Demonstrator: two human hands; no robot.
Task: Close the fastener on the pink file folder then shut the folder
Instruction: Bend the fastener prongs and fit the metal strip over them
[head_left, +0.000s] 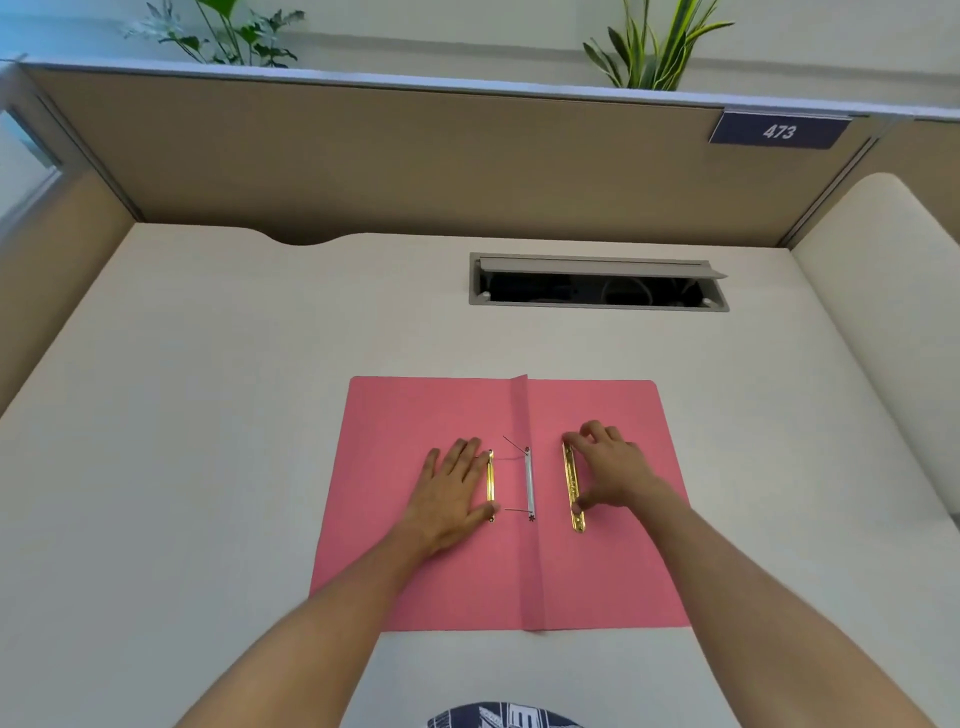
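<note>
The pink file folder (597, 571) lies open and flat on the white desk, its spine crease running down the middle. A white fastener strip (529, 483) with two thin prongs sticking out sits beside the crease. A gold metal bar (490, 480) lies on the left flap, and my left hand (452, 491) rests flat beside it, fingers touching it. A second gold bar (573, 488) lies loose on the right flap; my right hand (608, 470) pinches it between thumb and fingertips.
An open cable hatch (597, 283) is set into the white desk (208, 415) behind the folder. Beige partition walls (363, 156) enclose the desk at the back and sides, with a sign reading 473 (779, 130) and plants above.
</note>
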